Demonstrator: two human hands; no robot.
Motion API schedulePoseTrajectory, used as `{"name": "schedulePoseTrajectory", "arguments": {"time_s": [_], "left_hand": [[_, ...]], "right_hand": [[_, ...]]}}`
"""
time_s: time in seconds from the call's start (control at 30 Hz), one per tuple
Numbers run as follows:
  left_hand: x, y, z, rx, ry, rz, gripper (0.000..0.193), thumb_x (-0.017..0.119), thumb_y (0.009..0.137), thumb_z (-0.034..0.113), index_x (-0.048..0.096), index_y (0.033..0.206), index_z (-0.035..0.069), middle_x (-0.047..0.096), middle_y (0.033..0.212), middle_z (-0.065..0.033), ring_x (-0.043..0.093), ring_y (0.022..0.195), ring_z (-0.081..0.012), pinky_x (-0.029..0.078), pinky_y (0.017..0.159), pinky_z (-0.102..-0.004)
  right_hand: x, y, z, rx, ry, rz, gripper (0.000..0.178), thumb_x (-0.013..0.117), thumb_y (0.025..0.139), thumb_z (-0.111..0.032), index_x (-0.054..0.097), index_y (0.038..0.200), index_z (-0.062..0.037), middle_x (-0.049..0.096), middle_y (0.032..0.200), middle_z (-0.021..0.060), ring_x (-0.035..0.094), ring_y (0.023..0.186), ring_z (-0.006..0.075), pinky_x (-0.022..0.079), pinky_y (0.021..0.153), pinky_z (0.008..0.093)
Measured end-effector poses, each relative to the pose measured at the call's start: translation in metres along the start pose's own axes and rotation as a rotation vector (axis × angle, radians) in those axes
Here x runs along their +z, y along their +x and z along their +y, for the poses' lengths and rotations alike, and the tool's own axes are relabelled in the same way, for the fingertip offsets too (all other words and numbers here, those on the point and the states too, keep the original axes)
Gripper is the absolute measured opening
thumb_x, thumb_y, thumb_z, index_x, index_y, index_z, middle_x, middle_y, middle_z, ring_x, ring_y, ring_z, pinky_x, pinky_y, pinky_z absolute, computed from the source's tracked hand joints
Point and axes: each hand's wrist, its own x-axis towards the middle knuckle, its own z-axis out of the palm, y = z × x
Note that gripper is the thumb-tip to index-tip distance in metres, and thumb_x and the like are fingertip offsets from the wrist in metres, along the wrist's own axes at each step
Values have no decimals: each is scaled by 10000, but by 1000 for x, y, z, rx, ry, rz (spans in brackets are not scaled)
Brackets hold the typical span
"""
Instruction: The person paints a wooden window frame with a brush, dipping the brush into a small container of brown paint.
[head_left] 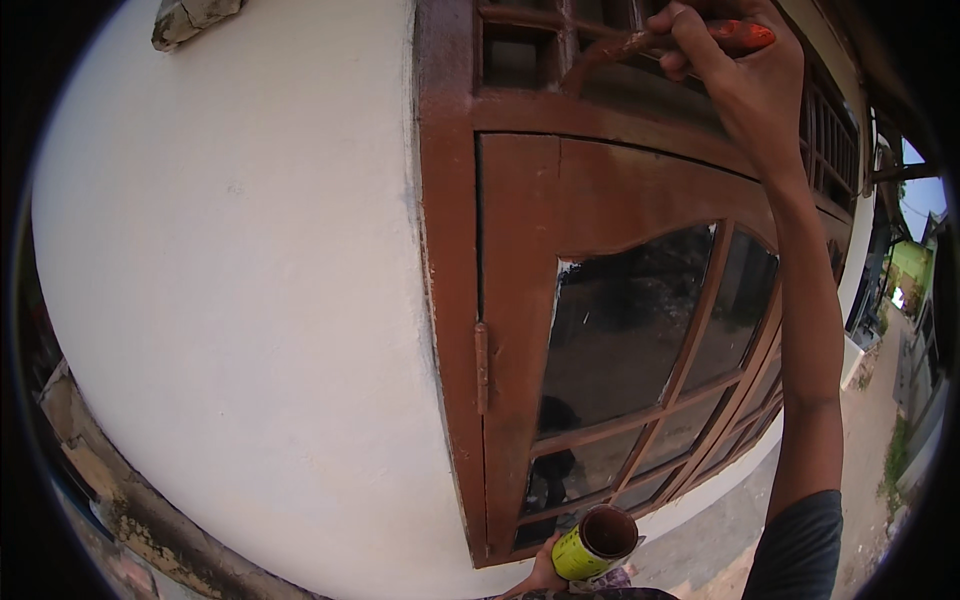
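My right hand (735, 60) is raised to the top of the window frame, its fingers closed round the handle of a paintbrush (640, 42). The brush's bristles touch the brown lattice (570, 60) above the window. Low in the picture, my left hand (545, 568) grips a yellow-green paint can (575, 557) from its left side. The can is open at the top and brown inside; how much paint it holds I cannot tell. Between the two hands lies the brown wooden window sash (520, 220), with several dark glass panes (630, 320) that reflect the surroundings.
A cream wall (240, 280) meets the frame's left edge. The sash has a hinge (482, 368) on its left side. A rough stone piece (190, 20) juts out at the upper left. To the right, a path (885, 430) runs past buildings.
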Motion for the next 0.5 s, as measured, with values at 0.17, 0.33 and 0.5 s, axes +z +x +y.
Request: {"name": "schedulePoseTrajectory", "arguments": {"time_s": [0.17,0.33,0.5], "left_hand": [[-1,5,1,7,-14,2,659,373,979,610,531,1423,148,542,1454,-100,473,1361,-343,294,1161,-532],[2,4,1,13,-10,-9,657,372,981,606,529,1424,147,540,1455,-100,471,1362,-342,293,1163,-530],[4,3,2,9,-11,-12,655,370,983,602,528,1425,145,539,1456,-100,470,1363,-341,293,1164,-527]], "right_hand": [[10,0,10,-236,15,187,80,586,924,18,524,970,-1,645,828,77,671,688,98,547,604,208],[2,-27,9,-242,-242,-32,107,640,942,-5,619,1045,8,720,898,81,685,770,86,557,654,207],[1,-8,-23,-354,-324,-144,155,605,901,29,562,1049,8,662,842,86,669,709,103,542,637,224]]}}
